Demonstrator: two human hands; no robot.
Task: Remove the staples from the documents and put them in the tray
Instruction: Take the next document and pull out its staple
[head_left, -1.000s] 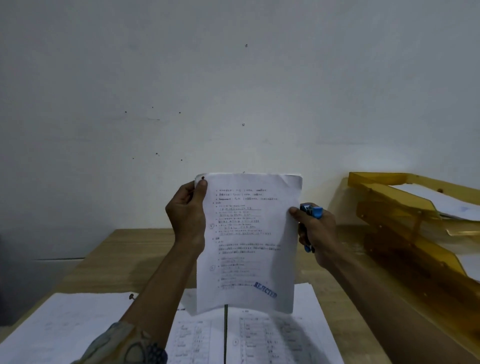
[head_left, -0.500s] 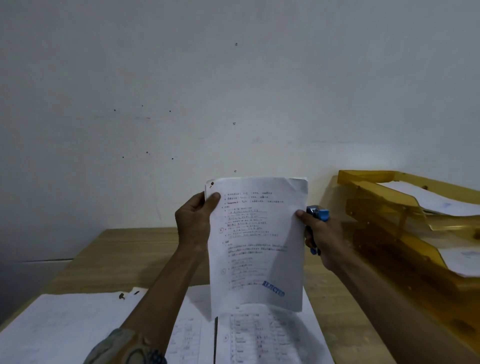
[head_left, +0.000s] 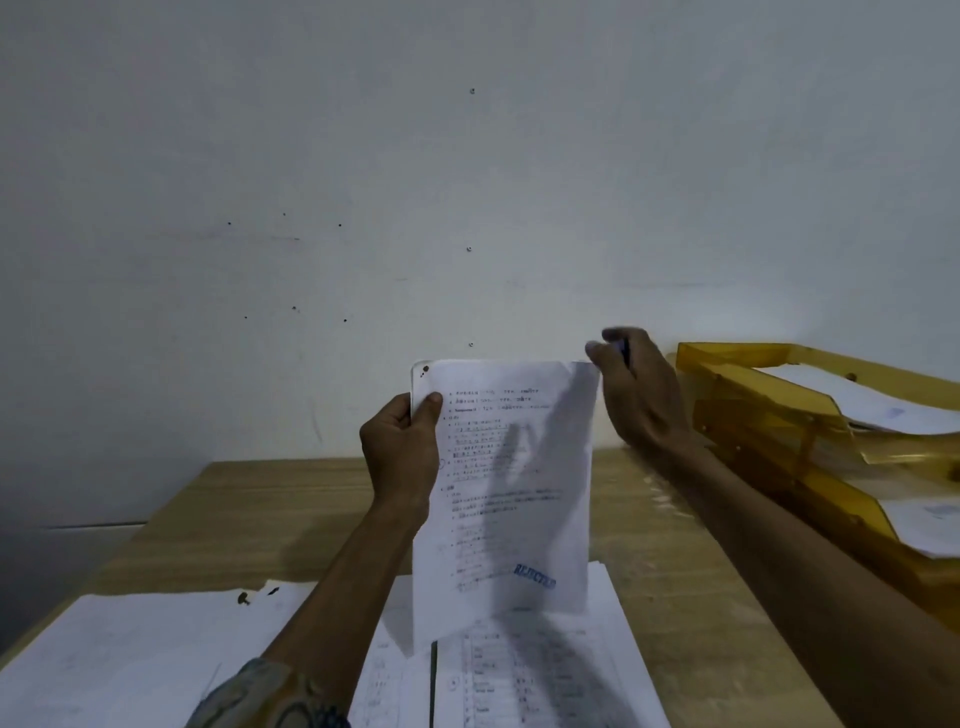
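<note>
I hold a printed document upright in front of the wall; it bears a blue "REJECTED" stamp near its bottom and a dark staple mark at its top left corner. My left hand grips its left edge, thumb on the front. My right hand is at the sheet's top right corner, blurred, its fingers curled round a blue staple remover that is mostly hidden. The yellow stacked tray stands at the right with sheets in its tiers.
More printed sheets lie on the wooden table below the held document, and a white stack with a small dark clip lies at the left. The wall stands close behind the table.
My right hand has risen from the document's right edge to its top right corner. The document has shifted slightly right and lower in view; my left hand keeps its grip.
</note>
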